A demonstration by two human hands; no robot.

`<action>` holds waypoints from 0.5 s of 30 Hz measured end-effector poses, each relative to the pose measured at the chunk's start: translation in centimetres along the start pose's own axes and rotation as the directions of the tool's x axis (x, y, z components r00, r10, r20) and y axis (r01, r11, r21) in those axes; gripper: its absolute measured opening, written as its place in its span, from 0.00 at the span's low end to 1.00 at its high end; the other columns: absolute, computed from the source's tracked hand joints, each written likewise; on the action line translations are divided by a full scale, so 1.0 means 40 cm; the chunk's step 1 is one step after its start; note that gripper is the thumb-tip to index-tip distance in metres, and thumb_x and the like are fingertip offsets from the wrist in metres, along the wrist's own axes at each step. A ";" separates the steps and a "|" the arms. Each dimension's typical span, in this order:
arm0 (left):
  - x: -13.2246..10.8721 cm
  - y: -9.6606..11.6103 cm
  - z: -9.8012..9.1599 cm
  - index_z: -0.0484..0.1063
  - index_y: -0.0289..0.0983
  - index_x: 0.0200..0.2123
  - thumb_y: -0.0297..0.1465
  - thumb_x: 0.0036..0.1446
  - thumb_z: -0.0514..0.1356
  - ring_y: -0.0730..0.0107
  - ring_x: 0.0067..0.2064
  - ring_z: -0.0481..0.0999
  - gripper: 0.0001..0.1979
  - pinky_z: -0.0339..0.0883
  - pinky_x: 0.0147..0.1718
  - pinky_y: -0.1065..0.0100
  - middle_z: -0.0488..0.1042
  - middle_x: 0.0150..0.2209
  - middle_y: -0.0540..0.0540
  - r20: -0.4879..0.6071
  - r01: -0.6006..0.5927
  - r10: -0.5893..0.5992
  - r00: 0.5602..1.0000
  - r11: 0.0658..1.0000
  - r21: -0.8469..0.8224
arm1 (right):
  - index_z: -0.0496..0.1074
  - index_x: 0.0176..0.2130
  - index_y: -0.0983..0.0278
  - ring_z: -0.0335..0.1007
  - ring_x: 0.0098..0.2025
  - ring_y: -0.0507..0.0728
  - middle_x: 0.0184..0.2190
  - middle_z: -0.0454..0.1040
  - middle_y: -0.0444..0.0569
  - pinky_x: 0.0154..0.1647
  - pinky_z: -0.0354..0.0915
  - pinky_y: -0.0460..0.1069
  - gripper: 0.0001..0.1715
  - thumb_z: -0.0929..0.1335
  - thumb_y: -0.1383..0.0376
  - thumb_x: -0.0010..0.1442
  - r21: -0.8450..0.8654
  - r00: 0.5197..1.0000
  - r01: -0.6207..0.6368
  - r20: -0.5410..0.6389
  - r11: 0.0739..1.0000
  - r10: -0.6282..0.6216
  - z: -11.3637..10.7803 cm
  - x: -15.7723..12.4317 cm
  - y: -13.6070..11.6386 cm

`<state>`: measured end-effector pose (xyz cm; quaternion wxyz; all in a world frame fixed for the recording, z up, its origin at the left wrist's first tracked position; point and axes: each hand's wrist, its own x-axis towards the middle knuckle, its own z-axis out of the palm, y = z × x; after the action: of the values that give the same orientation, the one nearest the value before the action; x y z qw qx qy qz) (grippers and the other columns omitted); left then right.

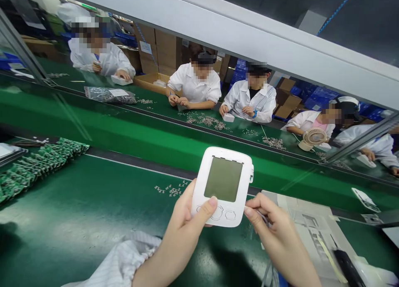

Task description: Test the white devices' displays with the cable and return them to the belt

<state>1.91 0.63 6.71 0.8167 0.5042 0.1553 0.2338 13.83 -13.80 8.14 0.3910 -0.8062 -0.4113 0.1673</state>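
My left hand (190, 220) holds a white blood pressure monitor (246, 187) upright, thumb on its front near the buttons. Its greyish-green screen (223, 179) faces me and looks blank. A small part sticks out from the upper right side of the casing. My right hand (277, 224) is closed in a pinch at the monitor's lower right edge, on what looks like the end of a thin grey cable. More cable (267, 274) hangs below that hand. Whether the cable end is inside the casing is hidden by my fingers.
Small metal parts (173, 190) lie on the green bench (109, 220). Green circuit boards (40, 164) are stacked at left. At right are a taped sheet (307, 220) and a black tool with a thin shaft (347, 266). Several co-workers in white coats sit beyond the conveyor (131, 129).
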 end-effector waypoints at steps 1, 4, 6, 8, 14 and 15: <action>0.000 -0.005 0.005 0.64 0.39 0.57 0.36 0.60 0.60 0.63 0.42 0.75 0.22 0.71 0.34 0.70 0.74 0.48 0.42 0.000 -0.007 0.007 1.000 1.000 -0.012 | 0.67 0.33 0.59 0.57 0.24 0.52 0.23 0.65 0.41 0.22 0.52 0.46 0.17 0.58 0.55 0.68 -0.032 1.000 0.012 0.026 0.999 -0.011 -0.007 0.000 0.002; 0.000 -0.004 0.007 0.63 0.40 0.57 0.36 0.61 0.60 0.66 0.41 0.74 0.22 0.70 0.32 0.73 0.74 0.47 0.43 0.025 0.022 -0.022 0.999 1.000 0.004 | 0.66 0.34 0.58 0.58 0.24 0.52 0.23 0.64 0.40 0.22 0.54 0.45 0.16 0.57 0.57 0.69 -0.069 0.995 0.073 0.072 0.995 -0.068 -0.022 -0.010 -0.002; -0.001 0.002 0.000 0.62 0.41 0.58 0.37 0.61 0.60 0.71 0.37 0.73 0.23 0.68 0.29 0.76 0.74 0.46 0.44 0.062 0.061 -0.062 0.996 0.998 0.021 | 0.67 0.35 0.58 0.60 0.25 0.52 0.24 0.66 0.40 0.23 0.56 0.45 0.14 0.58 0.59 0.69 -0.071 0.990 0.134 0.053 0.989 -0.130 -0.028 -0.020 -0.007; -0.005 0.007 -0.007 0.61 0.43 0.59 0.37 0.62 0.59 0.74 0.34 0.72 0.23 0.67 0.28 0.78 0.74 0.45 0.46 0.109 0.081 -0.082 0.991 0.997 0.017 | 0.69 0.35 0.57 0.62 0.24 0.51 0.25 0.68 0.40 0.23 0.57 0.45 0.11 0.60 0.61 0.68 -0.080 0.980 0.200 0.004 0.977 -0.200 -0.033 -0.028 -0.011; -0.020 0.005 -0.009 0.63 0.44 0.57 0.38 0.61 0.60 0.68 0.41 0.75 0.21 0.71 0.35 0.74 0.75 0.46 0.46 0.163 0.072 -0.075 0.984 0.997 0.022 | 0.70 0.37 0.56 0.66 0.24 0.49 0.25 0.70 0.38 0.24 0.59 0.43 0.08 0.62 0.65 0.67 -0.145 0.955 0.296 0.037 0.944 -0.294 -0.050 -0.036 -0.005; -0.021 0.004 -0.007 0.62 0.44 0.57 0.38 0.61 0.60 0.66 0.43 0.75 0.22 0.71 0.36 0.72 0.75 0.46 0.46 0.169 0.078 -0.081 0.982 0.997 0.022 | 0.70 0.36 0.56 0.67 0.25 0.49 0.25 0.70 0.38 0.25 0.60 0.43 0.09 0.62 0.64 0.67 -0.158 0.954 0.298 0.049 0.941 -0.294 -0.053 -0.038 -0.004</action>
<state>1.03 0.45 6.74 0.8319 0.5218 0.1068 0.1560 14.07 -15.98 9.54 0.3392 -0.7624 -0.5449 0.0820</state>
